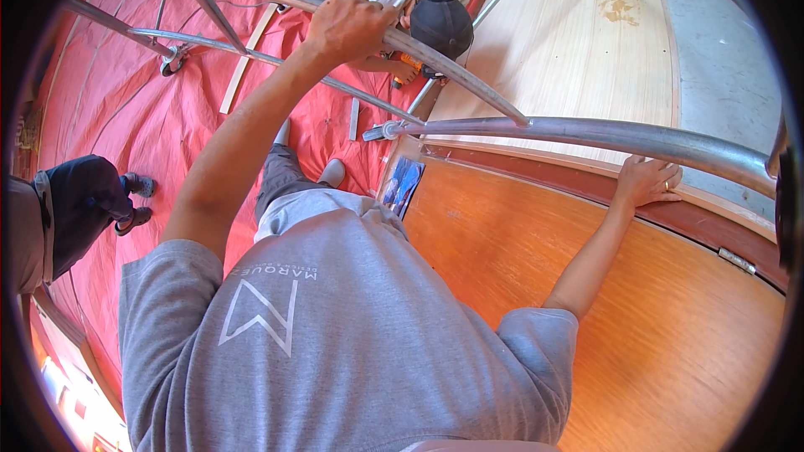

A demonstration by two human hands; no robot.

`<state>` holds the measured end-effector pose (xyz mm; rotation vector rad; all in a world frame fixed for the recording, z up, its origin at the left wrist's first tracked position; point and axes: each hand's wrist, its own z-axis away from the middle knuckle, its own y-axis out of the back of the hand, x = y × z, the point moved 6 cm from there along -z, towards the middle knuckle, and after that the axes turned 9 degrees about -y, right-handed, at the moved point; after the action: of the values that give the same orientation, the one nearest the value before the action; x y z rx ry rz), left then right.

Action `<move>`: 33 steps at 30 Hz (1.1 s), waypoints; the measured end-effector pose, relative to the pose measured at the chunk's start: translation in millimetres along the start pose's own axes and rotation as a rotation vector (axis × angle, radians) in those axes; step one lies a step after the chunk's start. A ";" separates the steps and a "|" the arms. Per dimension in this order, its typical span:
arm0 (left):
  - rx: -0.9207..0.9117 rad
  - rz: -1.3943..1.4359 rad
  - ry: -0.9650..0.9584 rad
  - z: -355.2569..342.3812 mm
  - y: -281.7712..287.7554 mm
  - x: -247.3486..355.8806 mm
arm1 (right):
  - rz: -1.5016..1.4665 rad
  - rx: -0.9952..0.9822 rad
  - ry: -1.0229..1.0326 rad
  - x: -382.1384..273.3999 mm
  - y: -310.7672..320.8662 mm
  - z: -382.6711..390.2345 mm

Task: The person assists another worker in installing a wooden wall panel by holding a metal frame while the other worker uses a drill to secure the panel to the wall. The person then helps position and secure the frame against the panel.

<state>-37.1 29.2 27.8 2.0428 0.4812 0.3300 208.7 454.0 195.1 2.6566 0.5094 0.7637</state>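
My left hand (347, 27) is closed around a grey metal scaffold pipe (444, 64), with my arm stretched forward. Lower and to the right, my right hand (646, 181) has its fingers bent over the edge of a reddish-brown wooden door frame (561, 184). A ring shows on one of its fingers. Beside that frame lies an orange-brown wooden door (536, 243), with a metal hinge (737, 260) at its edge. Past the frame, a pale wood panel (569, 59) extends away from me.
A crouching person in a black cap (441, 23) holds an orange-and-black power tool (408, 60) beyond the pipes. Another person's dark-trousered legs (84, 201) are at left. Red sheeting (193, 151) covers the floor, with a long wooden strip (243, 75) and a scaffold caster (173, 60) on it.
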 end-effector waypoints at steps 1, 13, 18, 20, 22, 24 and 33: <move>0.003 0.006 -0.001 0.0 0.7 0.4 | 0.000 0.000 0.001 0.2 -0.6 0.1; -0.006 -0.011 0.002 -0.6 2.2 0.7 | -0.005 0.000 -0.004 0.6 -1.1 0.5; 0.001 -0.017 0.004 0.5 -1.1 -0.5 | -0.008 -0.005 -0.008 0.5 -0.1 0.6; -0.002 -0.029 0.008 0.6 -2.8 -1.3 | -0.009 -0.005 -0.008 0.4 -0.4 0.4; -0.071 -0.023 0.021 0.2 -7.7 -3.3 | -0.012 -0.002 -0.005 -0.5 -1.5 -0.3; -0.063 -0.032 0.024 0.5 -8.0 -3.5 | -0.010 -0.004 -0.008 -0.5 -1.1 -0.1; 0.011 -0.050 0.023 0.9 -7.6 -2.8 | 0.001 -0.012 -0.007 -0.3 -0.5 0.2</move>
<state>-40.6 30.7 20.6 2.0359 0.5482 0.3214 208.4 454.3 194.6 2.6481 0.4999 0.7552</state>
